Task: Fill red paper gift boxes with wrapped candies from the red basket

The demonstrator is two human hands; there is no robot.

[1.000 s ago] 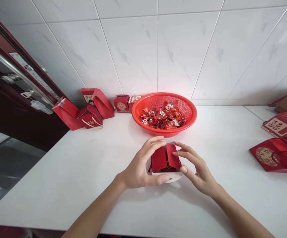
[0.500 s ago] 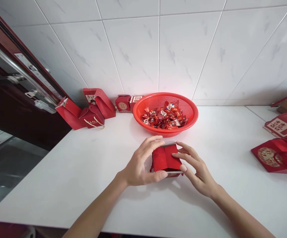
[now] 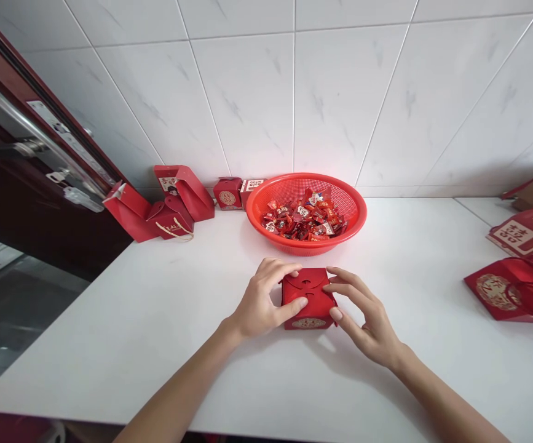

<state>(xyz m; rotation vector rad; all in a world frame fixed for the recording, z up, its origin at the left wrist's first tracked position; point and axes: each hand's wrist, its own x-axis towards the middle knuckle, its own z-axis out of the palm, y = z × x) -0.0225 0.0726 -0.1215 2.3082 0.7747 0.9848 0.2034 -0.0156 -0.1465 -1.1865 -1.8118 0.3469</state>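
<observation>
A small red gift box [image 3: 308,301] with a gold emblem on its front stands on the white table before me. Its two curved top flaps are folded down over the top, and each has a small slot. My left hand [image 3: 266,298] grips the box from the left, thumb pressing on the front flap and fingers at the back left edge. My right hand [image 3: 367,317] holds the right side, with fingertips on the top's right edge and the thumb by the front right corner. The box's inside is hidden.
Behind the box, a red plastic basket [image 3: 307,248] holds wrapped candies [image 3: 300,215]. Several red boxes [image 3: 185,192] stand at the back left. More red gift boxes [image 3: 501,289] are on the right. A dark door with a metal handle [image 3: 35,138] borders the table's left.
The outer flaps, raised before, are now folded down over the inner red flaps. My left thumb has moved up onto the front flap. My right hand has barely moved.
</observation>
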